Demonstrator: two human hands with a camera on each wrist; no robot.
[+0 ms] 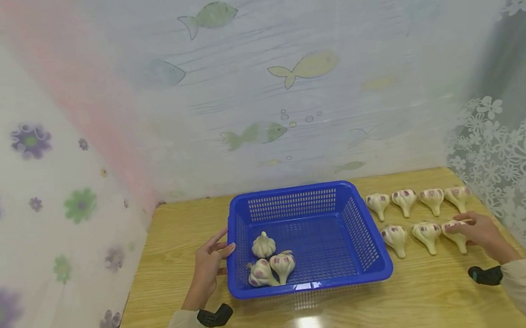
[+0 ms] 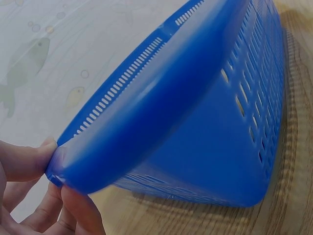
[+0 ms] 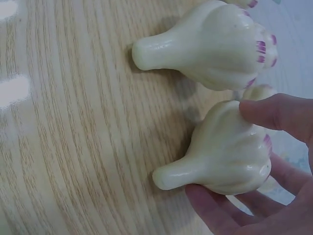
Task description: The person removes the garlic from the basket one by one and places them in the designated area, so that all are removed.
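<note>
A blue plastic basket (image 1: 311, 286) stands on the table with three garlic bulbs (image 1: 264, 245) in its left part. The left hand (image 1: 208, 266) grips the basket's left rim; in the left wrist view the thumb and fingers of that hand (image 2: 54, 196) pinch the blue rim (image 2: 122, 132). At the right, the right hand (image 1: 483, 232) holds the rightmost garlic bulb (image 1: 456, 236) of the front row. The right wrist view shows the right hand (image 3: 259, 166) with thumb and fingers around this bulb (image 3: 227, 152), beside another bulb (image 3: 210, 49).
Right of the basket lie two rows of garlic bulbs, four in the back row (image 1: 432, 200) and three in the front row (image 1: 428, 235). Wood-grain table (image 1: 360, 316) surrounds the basket. Patterned curtains (image 1: 314, 141) hang behind and at both sides.
</note>
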